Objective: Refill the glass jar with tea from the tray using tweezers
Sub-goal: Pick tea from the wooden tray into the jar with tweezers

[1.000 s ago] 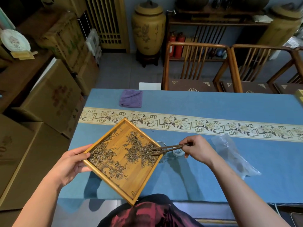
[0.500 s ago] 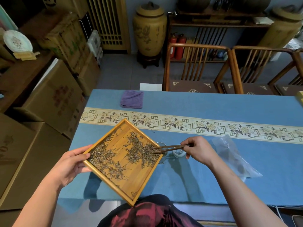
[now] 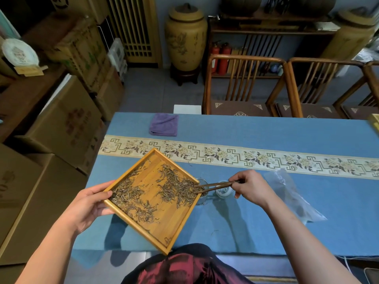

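Observation:
My left hand (image 3: 90,203) grips the left corner of a square bamboo tray (image 3: 174,230), held tilted above the blue table with its right corner over a glass jar (image 3: 202,198). Loose dry tea (image 3: 174,187) is scattered over the tray, thickest near that right corner. My right hand (image 3: 251,186) holds dark wooden tweezers (image 3: 213,186) pointing left, their tips at the tray's right corner among the tea, just above the jar's mouth. The jar is mostly hidden behind the tray. A round glass lid (image 3: 223,191) lies beside the jar, under the tweezers.
A crumpled clear plastic bag (image 3: 291,193) lies right of my right hand. A folded purple cloth (image 3: 164,125) sits at the table's far edge, beyond a patterned runner (image 3: 246,156). Wooden chairs (image 3: 244,87) stand behind the table; cardboard boxes (image 3: 61,124) are stacked on the left.
The tweezers' tips have shifted slightly right and down, from over the tea pile to the tray's right corner above the jar. The tray and left hand stay put.

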